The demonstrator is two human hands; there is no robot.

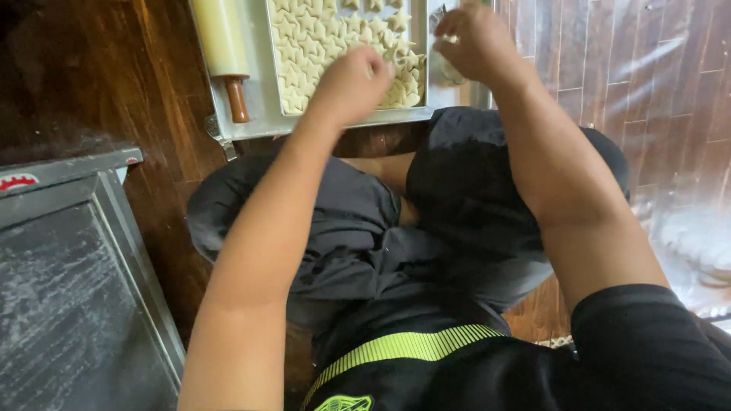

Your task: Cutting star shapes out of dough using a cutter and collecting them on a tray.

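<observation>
Left hand point(352, 82) loosely curled over star-shaped dough pieces point(320, 38) on the pale tray point(263, 114) on the wooden floor point(152, 91); grip contents hidden. Right hand point(476, 42) pinching a small metal cutter point(440, 19) at the tray's right edge. Best lifted gently by the edges, set just apart. Rolling pin point(219, 38) lying left.

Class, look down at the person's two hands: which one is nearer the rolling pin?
Left. The left hand is over the tray's star-shaped dough, a short way right of the rolling pin; the right hand is farther right.
</observation>
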